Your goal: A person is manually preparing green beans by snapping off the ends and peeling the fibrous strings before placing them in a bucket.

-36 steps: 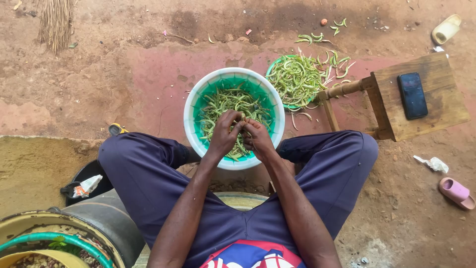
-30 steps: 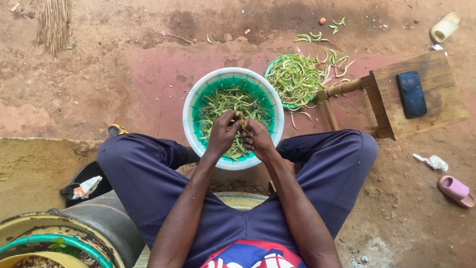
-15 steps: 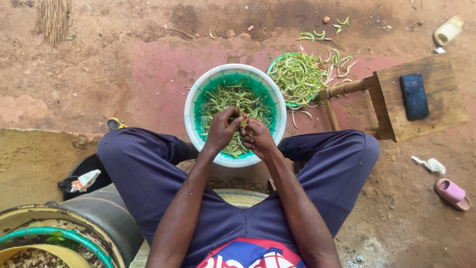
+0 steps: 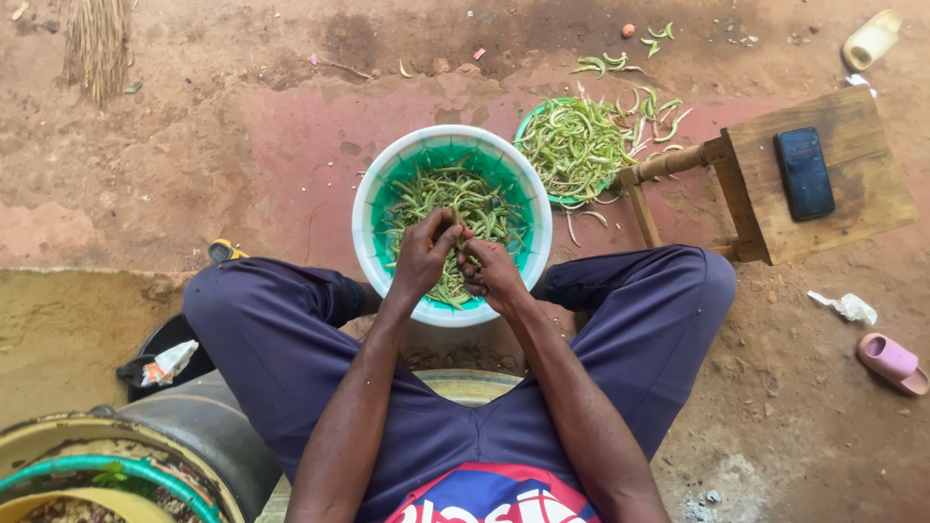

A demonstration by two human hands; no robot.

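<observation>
Head-camera view looking straight down on a seated person. Nearest the camera, the lap in dark blue trousers [image 4: 291, 358] fills the lower frame, knees spread to either side, with both bare forearms running forward between them. At lower left stand a yellow-rimmed round container [image 4: 58, 441] with a green-rimmed one nested in it, and a black bucket [image 4: 165, 339] holding a scrap of crumpled wrapper.

Between the knees sits a round white plastic basin with a teal green colander inside [image 4: 383, 194], holding a heap of long green bean pods [image 4: 465, 199]. Both hands meet above the near half of this heap. The left hand [image 4: 424, 254] is curled, its fingers [image 4: 441, 232] pinched closed on one slim green pod [image 4: 453, 232]. The right hand [image 4: 489, 269] is likewise curled, fingertips closed on the same pod just beside the left hand's; the two hands touch.

Just beyond the basin to the right, and touching its rim, lies a second green plastic bowl [image 4: 531, 121] piled with green pods [image 4: 576, 145], several spilled onto the red-brown dirt ground [image 4: 242, 126] around it. Beside that bowl stands a small wooden stool [image 4: 862, 184] with a black phone [image 4: 804, 172] lying flat on its seat. To the right lie a pink slipper [image 4: 893, 361] and a scrap of white paper [image 4: 845, 306]. Farthest off, a straw broom head [image 4: 95, 44] occupies the top left corner and a pale yellow plastic bottle [image 4: 870, 39] the top right.
</observation>
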